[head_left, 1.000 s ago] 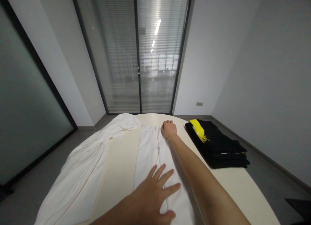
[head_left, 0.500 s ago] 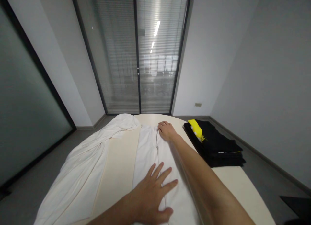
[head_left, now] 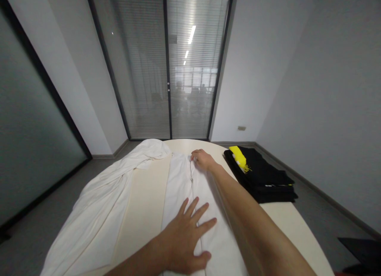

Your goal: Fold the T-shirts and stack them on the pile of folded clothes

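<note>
Grey walls [head_left: 258, 69] and a glass partition [head_left: 190, 89] with blinds stood behind a round-edged, cream table [head_left: 145, 200]. From the lower right, the right arm [head_left: 253, 216] stretched far forward along the white garment [head_left: 175, 188], lying over part of its right side. At its end, the right hand [head_left: 202, 160] rested at the garment's far end, knuckles up and fingers curled; whether they pinched the fabric, I could not tell. Nearer, the left hand [head_left: 187, 238] lay palm down over the garment's near part, its fingers spread wide and its thumb held out to the right.

The garment was in the middle of the table, laid out as a long, narrow strip pointing away from the person. Its surface looked mostly flat, with a line running lengthwise down it and a small pucker partway along. To its left, apart from it, sprawled a rumpled white cloth [head_left: 98, 212]; to its right sat a black stack [head_left: 264, 168] topped with a yellow item [head_left: 238, 156].
</note>
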The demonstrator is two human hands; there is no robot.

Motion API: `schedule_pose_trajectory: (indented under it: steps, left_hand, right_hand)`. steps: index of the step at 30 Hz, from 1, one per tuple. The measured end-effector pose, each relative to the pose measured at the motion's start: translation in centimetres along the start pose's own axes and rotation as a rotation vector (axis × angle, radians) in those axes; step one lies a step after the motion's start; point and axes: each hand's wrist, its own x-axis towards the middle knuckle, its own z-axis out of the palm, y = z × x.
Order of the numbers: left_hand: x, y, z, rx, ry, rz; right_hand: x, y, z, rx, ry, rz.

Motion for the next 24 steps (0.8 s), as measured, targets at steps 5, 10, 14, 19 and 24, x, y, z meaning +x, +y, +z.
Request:
schedule_pose_trajectory:
  steps: [5, 10, 14, 19, 24]
  left_hand:
    - [0.0, 0.3, -0.1, -0.011, -0.006, -0.016]
    - [0.0, 0.2, -0.2, -0.005, -0.026, -0.023]
    - [0.0, -0.1, 0.0, -0.005, -0.016, -0.028]
    - [0.5, -0.6, 0.3, -0.008, 0.012, -0.021]
    - [0.5, -0.5, 0.6, 0.021, 0.084, -0.013]
  right_hand:
    - [-0.5, 0.4, 1.4, -0.007, -0.103, 0.086]
    - [-0.9, -1.8, 3.3, -0.018, -0.098, 0.201]
    - [-1.3, -3.4, 3.6, -0.010, -0.007, 0.260]
    - [-2.5, -3.9, 4.2, 0.020, -0.032, 0.247]
    - [-3.6, -4.5, 3.4, 0.025, 0.021, 0.257]
